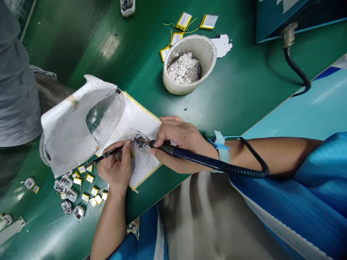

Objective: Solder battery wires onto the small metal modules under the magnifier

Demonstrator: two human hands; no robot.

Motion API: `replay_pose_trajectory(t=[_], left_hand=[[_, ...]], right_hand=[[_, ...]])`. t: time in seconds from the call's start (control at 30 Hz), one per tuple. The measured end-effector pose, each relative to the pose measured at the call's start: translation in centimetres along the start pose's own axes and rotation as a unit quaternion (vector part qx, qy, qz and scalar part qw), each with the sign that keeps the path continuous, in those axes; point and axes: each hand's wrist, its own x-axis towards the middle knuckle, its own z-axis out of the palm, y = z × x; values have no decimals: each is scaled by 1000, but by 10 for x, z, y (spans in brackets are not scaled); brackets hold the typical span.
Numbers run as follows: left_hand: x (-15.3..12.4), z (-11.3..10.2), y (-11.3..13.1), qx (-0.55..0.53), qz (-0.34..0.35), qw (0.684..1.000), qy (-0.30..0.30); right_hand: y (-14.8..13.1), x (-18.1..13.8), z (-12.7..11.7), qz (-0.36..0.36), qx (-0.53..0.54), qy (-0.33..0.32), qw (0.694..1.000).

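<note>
My right hand (187,142) is closed around a soldering iron (200,157), whose tip reaches a small open white housing with a circuit board (140,141). In my left hand (115,168) are dark tweezers (104,156), pinched between thumb and fingers, with their point at the housing's left edge. The housing lies on a white sheet with yellow edging (148,159). A thin wire runs over the sheet below it. Part of a yellow-edged battery (132,152) shows beside my left thumb. The exact contact at the iron's tip is too small to make out.
A pale cup of silvery solder bits (189,54) stands beyond my hands, with several flat batteries (183,21) behind it. A white-framed magnifier (76,126) stands at left. More housings (71,195) and batteries (94,191) lie nearby. A blue box with a cable (288,36) sits upper right.
</note>
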Motion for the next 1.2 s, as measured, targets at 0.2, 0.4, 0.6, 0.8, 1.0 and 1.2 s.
replay_pose_trajectory(t=[0.2,0.4,0.6,0.8,1.0,1.2], left_hand=[[-1,4,-1,-36,-4,999,20],[9,-17,10,-131,167,975,59],[3,-14,28,102,219,962,-126],[-5,-59,14,127,249,952,-124],[3,-127,-33,123,195,972,-54],[5,-82,-16,127,221,961,-106]], right_hand=[[1,1,-3,14,15,88,996],[7,3,-2,-53,9,125,991],[9,0,-2,-47,-3,120,992],[8,-8,0,-8,-9,125,992],[10,-9,6,-13,-23,119,993],[10,-3,6,-4,-36,114,993]])
